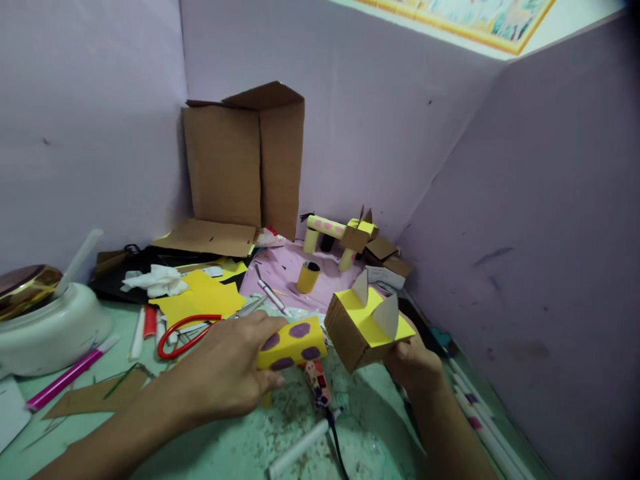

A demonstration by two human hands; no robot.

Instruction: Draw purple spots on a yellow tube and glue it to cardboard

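My left hand (237,370) is closed around a yellow paper tube with purple spots (295,343). In my right hand (417,363) is a small cardboard box (350,333) with a yellow top and two upright pointed paper ears. The tube's right end comes close to the box's left side; whether they touch I cannot tell. Below them on the table lies a glue gun (317,385) with a black cord. Red-handled scissors (190,333) lie just beyond my left hand. Some of my right fingers are hidden behind the box.
At the back stands a paper giraffe-like figure (327,227) on pink cloth, with a short yellow tube (308,277) before it. A large open cardboard box (225,160) leans against the wall. Yellow paper (200,297), a white pot (60,333) and markers (75,373) are at left.
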